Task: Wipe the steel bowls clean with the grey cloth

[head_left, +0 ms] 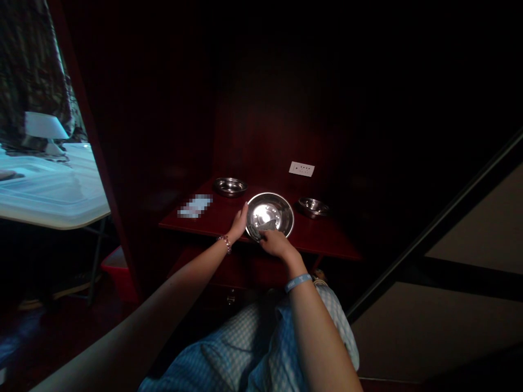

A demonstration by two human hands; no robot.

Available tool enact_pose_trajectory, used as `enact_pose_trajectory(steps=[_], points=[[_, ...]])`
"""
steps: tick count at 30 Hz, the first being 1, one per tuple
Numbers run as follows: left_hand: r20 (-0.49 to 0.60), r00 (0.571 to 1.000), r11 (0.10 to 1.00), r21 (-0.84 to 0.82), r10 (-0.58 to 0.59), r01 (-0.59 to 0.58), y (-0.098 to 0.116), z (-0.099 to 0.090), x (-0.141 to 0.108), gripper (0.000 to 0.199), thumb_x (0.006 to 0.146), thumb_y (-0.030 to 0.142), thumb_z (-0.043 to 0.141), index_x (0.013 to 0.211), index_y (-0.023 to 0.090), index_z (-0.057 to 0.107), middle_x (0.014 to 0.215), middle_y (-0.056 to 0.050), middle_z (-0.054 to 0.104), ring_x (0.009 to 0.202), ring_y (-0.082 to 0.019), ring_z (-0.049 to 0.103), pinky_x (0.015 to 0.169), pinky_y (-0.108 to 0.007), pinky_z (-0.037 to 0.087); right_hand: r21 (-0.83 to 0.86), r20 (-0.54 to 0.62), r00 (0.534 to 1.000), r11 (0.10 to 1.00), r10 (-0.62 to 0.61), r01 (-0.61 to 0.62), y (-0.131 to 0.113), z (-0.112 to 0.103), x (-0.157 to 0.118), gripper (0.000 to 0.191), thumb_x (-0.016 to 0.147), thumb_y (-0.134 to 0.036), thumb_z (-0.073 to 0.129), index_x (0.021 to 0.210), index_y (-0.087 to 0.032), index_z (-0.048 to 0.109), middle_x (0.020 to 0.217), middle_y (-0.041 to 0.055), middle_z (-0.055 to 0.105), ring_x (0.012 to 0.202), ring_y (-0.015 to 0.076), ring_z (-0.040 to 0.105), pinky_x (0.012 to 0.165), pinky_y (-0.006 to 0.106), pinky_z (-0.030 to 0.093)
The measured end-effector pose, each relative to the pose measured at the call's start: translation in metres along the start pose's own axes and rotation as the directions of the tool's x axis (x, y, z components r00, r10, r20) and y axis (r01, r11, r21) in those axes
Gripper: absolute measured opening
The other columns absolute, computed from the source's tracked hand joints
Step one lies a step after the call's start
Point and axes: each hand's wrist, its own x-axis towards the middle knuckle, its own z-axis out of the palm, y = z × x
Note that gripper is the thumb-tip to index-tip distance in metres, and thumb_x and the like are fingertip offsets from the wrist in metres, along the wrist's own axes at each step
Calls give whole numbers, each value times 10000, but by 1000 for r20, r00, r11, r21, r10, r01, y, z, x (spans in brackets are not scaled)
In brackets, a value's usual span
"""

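Note:
A shiny metal bowl (pixel 274 206) is tilted towards me above the front of a dark red shelf (pixel 229 218). My left hand (pixel 239 222) grips its left rim, with the thumb up along the edge. Inside the bowl's lower part, my right hand (pixel 274 242) is closed on a grey cloth (pixel 267 225) and presses it against the metal. A second metal bowl (pixel 231 187) sits at the back left of the shelf. To the right lies another metal bowl (pixel 314 207), which may be more than one stacked.
A white socket plate (pixel 302 169) is on the back wall. A blurred-out flat item (pixel 195 206) lies at the shelf's left. Below left stands a red bin (pixel 121 272); beyond the side panel is a white table (pixel 49 201) with a lamp (pixel 46 128).

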Motion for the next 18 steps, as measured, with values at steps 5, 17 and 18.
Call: enact_pose_trajectory(steps=[5,17,18], points=[[-46,999,999,32,-13,15,-1,-1,1,631,839,698,413,918,144,707,881,-105,738,991,-280,650,923,-366,474,-43,-14,1000,999,-1,0,4,5,-1,515,909,-268,517,1423,-280,488,1456,89,493,1339,285,426,1065,404,363],[-52,999,1000,29,6,-4,-6,-2,3,625,826,713,429,850,152,704,791,-104,726,969,-279,653,919,-354,469,-105,-123,992,994,-8,-5,-2,14,11,432,979,-336,411,1380,-241,541,1321,140,568,1218,251,524,1002,361,397],[-54,999,999,34,-2,3,-6,-2,4,627,827,713,425,843,152,704,782,-106,724,967,-280,654,918,-355,471,-99,-140,990,995,-14,0,-3,15,12,422,980,-332,407,1358,-227,563,1302,140,583,1199,245,537,992,348,404]])
